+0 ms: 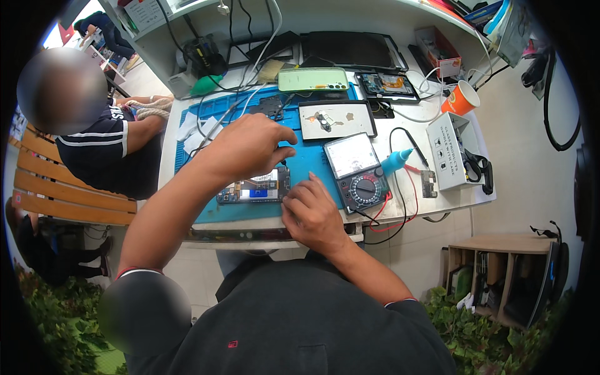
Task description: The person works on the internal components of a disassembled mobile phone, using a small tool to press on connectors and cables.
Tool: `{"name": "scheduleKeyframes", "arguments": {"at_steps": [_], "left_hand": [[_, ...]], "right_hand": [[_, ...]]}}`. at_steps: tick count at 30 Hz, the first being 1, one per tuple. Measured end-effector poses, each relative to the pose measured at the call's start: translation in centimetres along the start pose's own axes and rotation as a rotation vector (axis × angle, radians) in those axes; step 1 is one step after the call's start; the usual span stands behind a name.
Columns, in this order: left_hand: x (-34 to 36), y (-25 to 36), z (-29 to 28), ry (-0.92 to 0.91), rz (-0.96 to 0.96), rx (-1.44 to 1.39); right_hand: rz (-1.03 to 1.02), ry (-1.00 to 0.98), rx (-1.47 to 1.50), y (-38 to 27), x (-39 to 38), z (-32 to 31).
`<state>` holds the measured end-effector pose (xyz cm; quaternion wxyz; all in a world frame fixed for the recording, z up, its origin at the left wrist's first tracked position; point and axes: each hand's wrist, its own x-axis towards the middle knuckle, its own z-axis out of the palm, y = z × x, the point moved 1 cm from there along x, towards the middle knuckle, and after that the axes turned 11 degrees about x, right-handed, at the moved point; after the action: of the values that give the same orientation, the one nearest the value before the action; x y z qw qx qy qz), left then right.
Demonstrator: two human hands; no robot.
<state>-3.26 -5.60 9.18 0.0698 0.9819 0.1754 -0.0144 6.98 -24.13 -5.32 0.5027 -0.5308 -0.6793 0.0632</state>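
A smartphone [255,192] with its back off lies on the blue work mat [306,159], its circuit board and inner parts showing. Above its upper right end is my left hand [253,145], thumb and index finger apart with a gap between them. The fingers of my right hand [312,214] are curled beside the phone's right edge; what they hold, if anything, is hidden. Just right of that hand stands an analog multimeter [359,172], with red and black leads. A light blue bottle [396,162] with a pointed tip leans beside the meter.
Behind the mat lie a pale green phone back [312,79], an opened device [387,86] and a framed panel [336,119]. An orange cup [460,98] and a white box [453,153] stand right. Another person [106,137] sits left. Cables [247,103] cross the back left.
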Motion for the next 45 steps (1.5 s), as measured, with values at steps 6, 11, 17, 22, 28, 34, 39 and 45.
{"name": "scheduleKeyframes", "arguments": {"at_steps": [6, 11, 17, 22, 28, 34, 39, 45], "left_hand": [[0.1, -0.8, 0.3, 0.061, 0.225, -0.011], [-0.7, -1.1, 0.4, 0.139, 0.038, -0.172], [-1.1, -2.0, 0.9, 0.168, -0.205, -0.24], [-0.5, -4.4, 5.3, 0.266, -0.178, -0.478], [2.3, -4.3, 6.0, 0.395, -0.182, -0.634], [7.4, -2.4, 5.4, 0.39, -0.134, -0.847], [10.8, -2.1, 5.5, 0.281, -0.045, -0.735], [14.4, -1.4, 5.3, 0.128, -0.05, -0.874]], "right_hand": [[0.001, 0.002, -0.001, -0.2, 0.1, -0.4], [0.01, 0.001, -0.002, 0.0, -0.1, -0.2], [0.008, -0.001, 0.009, -0.1, -0.1, -0.2], [0.008, 0.008, 0.018, 0.2, -0.3, 0.1], [0.013, 0.006, 0.02, 0.0, -0.1, -0.6], [0.018, -0.016, 0.058, 0.3, -0.2, -0.5], [0.035, -0.036, 0.082, 0.1, 0.2, -0.9], [0.075, -0.068, 0.097, 0.0, 0.3, -1.2]]}}
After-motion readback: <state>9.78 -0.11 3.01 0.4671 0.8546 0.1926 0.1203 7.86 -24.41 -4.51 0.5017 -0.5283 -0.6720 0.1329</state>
